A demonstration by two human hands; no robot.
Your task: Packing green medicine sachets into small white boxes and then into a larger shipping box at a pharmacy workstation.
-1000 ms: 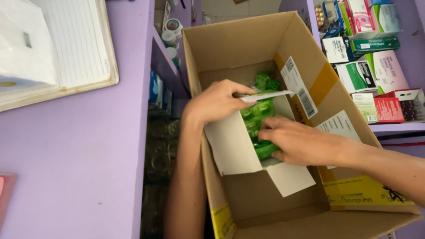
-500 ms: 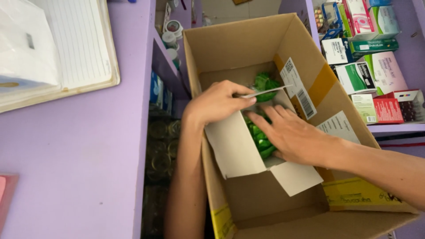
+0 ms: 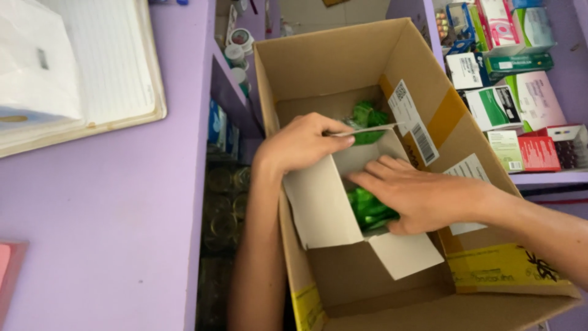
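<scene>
Around both hands point(image 3: 303, 142) point(image 3: 416, 195), cardboard box point(image 3: 343, 61), green packets point(image 3: 369, 209), shelved cartons point(image 3: 514, 92).

Big brown cardboard box point(image 3: 343, 58) open at centre, yellow tape strip on its right wall; two white barcode labels point(image 3: 411, 119) on that wall, a white paper label point(image 3: 468, 175) lower down; smaller white carton point(image 3: 321, 196) inside, flaps open, holding green foil packets point(image 3: 367, 208); more green packets point(image 3: 366, 113) behind; shelf at right stacked with medicine boxes point(image 3: 514, 104), white, green, pink, red point(image 3: 538, 153).
</scene>
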